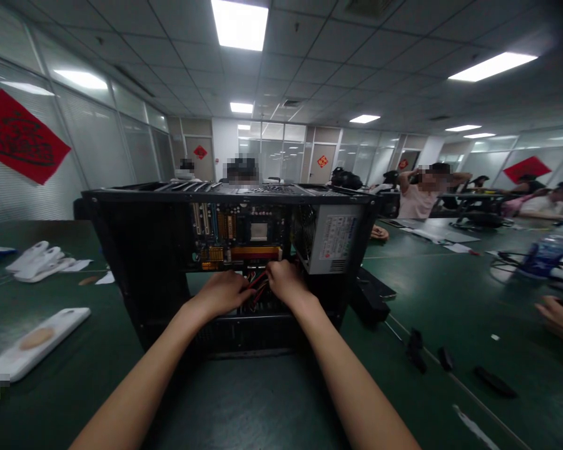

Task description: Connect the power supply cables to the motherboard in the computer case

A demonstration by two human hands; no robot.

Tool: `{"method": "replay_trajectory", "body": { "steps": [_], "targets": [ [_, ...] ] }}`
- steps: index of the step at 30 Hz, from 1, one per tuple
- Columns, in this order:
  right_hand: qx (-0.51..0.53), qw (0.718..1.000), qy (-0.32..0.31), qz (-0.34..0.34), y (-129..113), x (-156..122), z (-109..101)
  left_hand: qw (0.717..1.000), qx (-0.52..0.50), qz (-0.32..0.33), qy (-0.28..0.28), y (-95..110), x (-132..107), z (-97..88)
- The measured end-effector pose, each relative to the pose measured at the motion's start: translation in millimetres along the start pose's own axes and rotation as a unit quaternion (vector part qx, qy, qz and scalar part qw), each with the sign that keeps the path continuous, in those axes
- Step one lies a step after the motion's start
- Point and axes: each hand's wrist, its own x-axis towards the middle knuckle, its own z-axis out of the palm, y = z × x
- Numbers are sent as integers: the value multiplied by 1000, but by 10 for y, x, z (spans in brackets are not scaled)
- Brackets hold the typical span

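Note:
An open black computer case (143,250) stands on the table in front of me, its side panel off. Inside it is a motherboard (241,228) with a square metal-topped processor (259,232) and coloured memory slots (256,253). A silver power supply (340,244) with a fan sits at the case's upper right. Below the memory slots runs a bundle of thin red, black and yellow cables (259,289). My left hand (224,292) pinches the bundle from the left. From the right, my right hand (285,281) grips its upper part, fingertips partly hidden.
Left on the green table lie a white phone-like slab (51,336) and white gloves (40,261). To the right are a black box (370,300), small black parts (416,351) and a bottle (542,255). Another person's hand (560,322) rests at the right edge; people sit farther back.

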Motion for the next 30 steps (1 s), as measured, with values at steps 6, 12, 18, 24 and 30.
{"method": "replay_trajectory", "body": {
  "steps": [6,12,18,24,30],
  "targets": [
    [-8,1000,-11,14,-7,-4,-3,1000,13,-5,-4,4,-3,-4],
    [-23,1000,9,10,-34,-41,24,1000,29,-1,0,-9,1,17],
    [-25,1000,2,5,-37,-67,1,1000,27,-4,-3,-9,-3,22],
    [-21,1000,5,17,-7,-36,31,999,34,1,10,4,0,14],
    [-10,999,2,33,10,-24,28,998,20,-3,61,-1,5,11]
  ]
}}
